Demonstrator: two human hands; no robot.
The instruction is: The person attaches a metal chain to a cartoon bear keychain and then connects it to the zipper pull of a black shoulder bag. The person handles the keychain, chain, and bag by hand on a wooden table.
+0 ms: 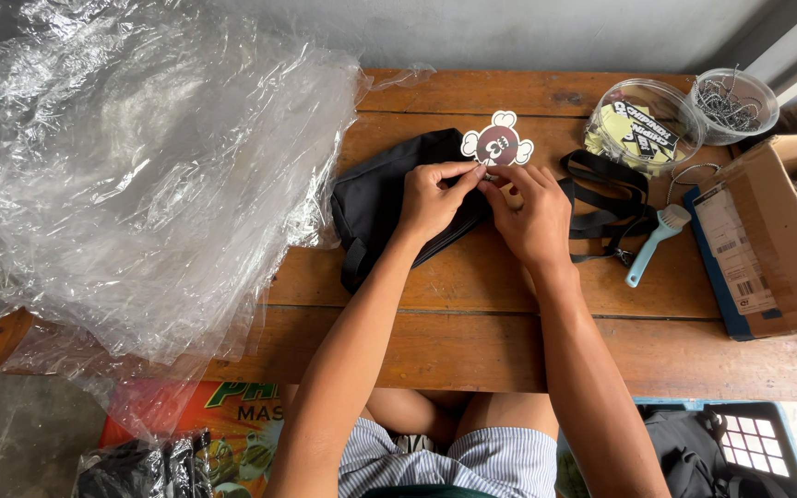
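Both hands meet over the black bag point(375, 198) at mid-table, left hand point(431, 198) and right hand point(532, 217) pinching the round tag point(497, 145) that sits just beyond their fingertips.

We see bare tabletop point(472, 346) toward six o'clock; crumpled plastic sheeting point(140, 166) blocks nine o'clock, a cardboard box point(772, 244) and two clear tubs point(684, 115) crowd two o'clock.
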